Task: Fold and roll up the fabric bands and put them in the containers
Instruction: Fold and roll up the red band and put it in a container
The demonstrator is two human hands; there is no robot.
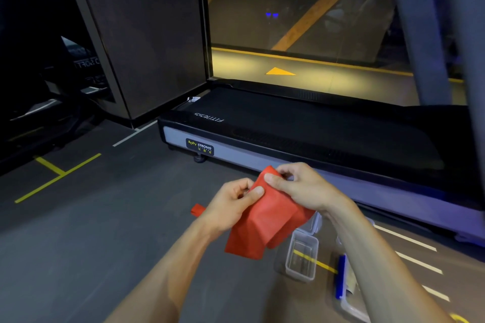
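Two bare hands hold a red fabric band (265, 220) up in the air, above the gray floor (105, 231). The left hand (231, 202) pinches the band's left edge near the top, with the thumb pressed flat on the cloth. The right hand (301, 186) pinches the top corner of the band, and its fingers curl around the cloth. So both grips are closed on the band. The band hangs down from the hands in loose folds, and its low end points to the near side.

A small red piece (197, 210) peeks out on the floor, just left of the left wrist. You cannot tell what it is.

A clear plastic container (301, 257) sits on the floor to the right of the hanging band. It looks open at the top. A yellow line on the floor shows through it. Another clear container (313, 223) is just behind it, partly hidden by the band and the right arm. A blue thing (340, 276) lies near the right arm, beside more clear plastic (351, 307).

Farther away is a black treadmill (301, 128) with a gray side. Yellow lines (56, 176) mark the floor on the left.
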